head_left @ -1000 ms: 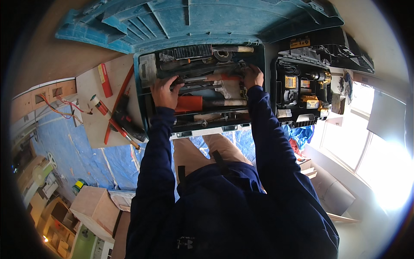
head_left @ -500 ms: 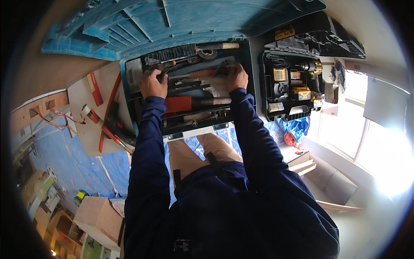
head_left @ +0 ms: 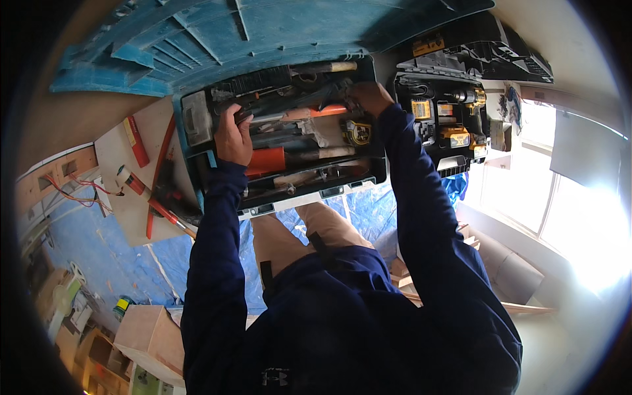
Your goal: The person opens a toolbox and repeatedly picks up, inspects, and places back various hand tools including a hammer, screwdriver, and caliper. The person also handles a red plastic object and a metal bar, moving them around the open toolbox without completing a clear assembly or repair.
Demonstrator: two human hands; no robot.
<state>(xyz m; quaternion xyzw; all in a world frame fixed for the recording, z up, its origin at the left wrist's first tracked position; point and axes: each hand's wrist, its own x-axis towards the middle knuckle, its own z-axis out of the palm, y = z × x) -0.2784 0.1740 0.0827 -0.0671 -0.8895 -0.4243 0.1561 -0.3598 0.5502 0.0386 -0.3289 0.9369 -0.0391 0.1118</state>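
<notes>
An open teal toolbox [head_left: 191, 172] full of hand tools lies before me. Across its upper part runs a long dark grey tool [head_left: 289, 99], with a bracket-like end at the right. My left hand [head_left: 234, 137] is closed around the left end of it, thumb and fingers bent. At the other end my right hand [head_left: 370, 99] is closed on the bracket part; its fingertips are partly hidden. Below lie an orange-handled tool [head_left: 327, 110], a yellow and black tape measure [head_left: 357, 132] and a red tool with a wooden handle [head_left: 266, 161].
The raised teal lid [head_left: 217, 52] stands behind the box. To the right is an open black case [head_left: 454, 163] with a yellow cordless drill [head_left: 471, 99] and batteries. At left a board [head_left: 131, 220] carries red tools. Blue sheeting [head_left: 105, 243] covers the floor.
My right hand has moved right and slightly up with the dark tool's end, and the tape measure now shows below it. My left hand has shifted slightly lower in the view.
</notes>
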